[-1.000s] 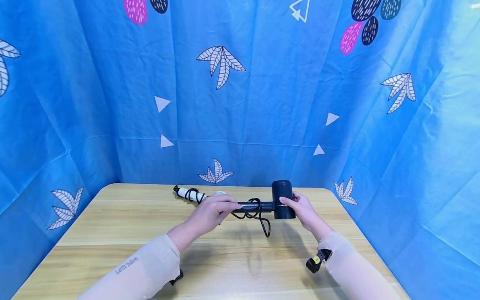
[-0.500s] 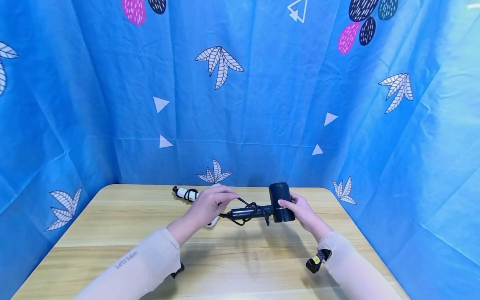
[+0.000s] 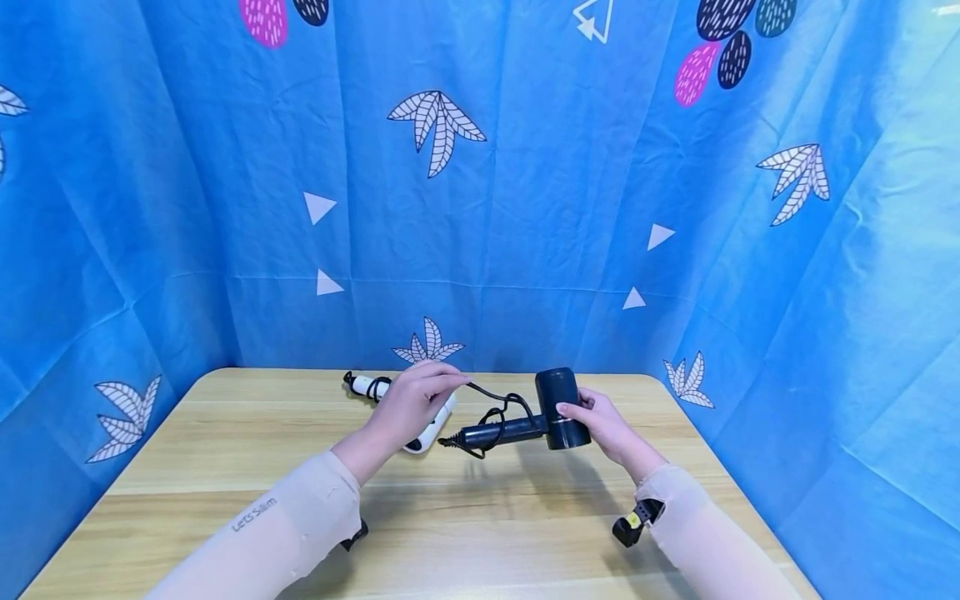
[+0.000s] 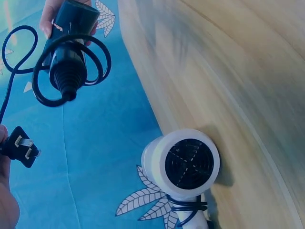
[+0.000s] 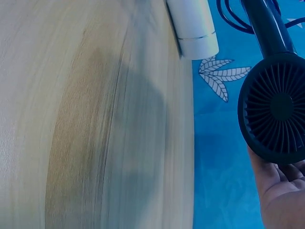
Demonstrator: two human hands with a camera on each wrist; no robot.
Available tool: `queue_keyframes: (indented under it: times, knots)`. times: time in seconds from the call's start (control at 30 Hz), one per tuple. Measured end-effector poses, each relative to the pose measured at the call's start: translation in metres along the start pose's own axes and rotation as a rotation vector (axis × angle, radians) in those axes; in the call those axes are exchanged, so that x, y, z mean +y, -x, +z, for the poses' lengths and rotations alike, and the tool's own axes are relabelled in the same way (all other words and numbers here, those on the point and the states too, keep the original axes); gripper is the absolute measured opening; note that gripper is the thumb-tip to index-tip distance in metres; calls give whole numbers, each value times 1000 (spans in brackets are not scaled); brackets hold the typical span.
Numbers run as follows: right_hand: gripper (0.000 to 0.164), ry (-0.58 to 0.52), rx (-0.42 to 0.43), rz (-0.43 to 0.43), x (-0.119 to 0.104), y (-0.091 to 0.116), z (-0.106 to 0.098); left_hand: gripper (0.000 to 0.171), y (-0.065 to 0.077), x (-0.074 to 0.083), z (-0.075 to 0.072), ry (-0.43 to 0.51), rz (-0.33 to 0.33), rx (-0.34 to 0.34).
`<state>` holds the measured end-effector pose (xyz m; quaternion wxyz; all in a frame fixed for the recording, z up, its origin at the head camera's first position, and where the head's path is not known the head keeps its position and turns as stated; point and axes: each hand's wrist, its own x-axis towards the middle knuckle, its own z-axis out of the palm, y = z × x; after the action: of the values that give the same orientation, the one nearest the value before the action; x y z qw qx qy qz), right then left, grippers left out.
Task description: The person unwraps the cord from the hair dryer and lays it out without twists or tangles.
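A black hair dryer is held over the table, its handle pointing left. My right hand grips it by the head, thumb in front; the ribbed round end faces the right wrist view. Loose coils of black cord hang round the handle. Pinched in the fingers of my left hand is the two-pin plug, with the cord stretching from it to the handle. Behind that hand a white hair dryer lies on the table, partly hidden, its own cord wound round its handle.
The wooden table has rounded far corners. Blue patterned cloth hangs behind it and at both sides. A black camera mount sits at the right wrist.
My left hand has moved slightly left and up with the plug, drawing out the cord. The black hair dryer's handle has dipped to the left, and more of the white hair dryer shows.
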<state>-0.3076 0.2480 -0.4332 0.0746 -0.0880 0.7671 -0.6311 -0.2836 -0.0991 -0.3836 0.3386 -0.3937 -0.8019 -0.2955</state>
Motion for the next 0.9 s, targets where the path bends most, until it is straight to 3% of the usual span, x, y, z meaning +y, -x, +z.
queue_keyframes:
  times: [0.37,0.6,0.9]
  knots:
    - [58,-82,-53,4,1,4,-5,27,7,-15,-1,-51,-119,50]
    - [53,-115,-58,5,3,7,-13,27,16,-27,-5,-76,-292,-35]
    - [44,-118,-74,0,3,11,-19,25,24,-37,-9,-105,-362,-84]
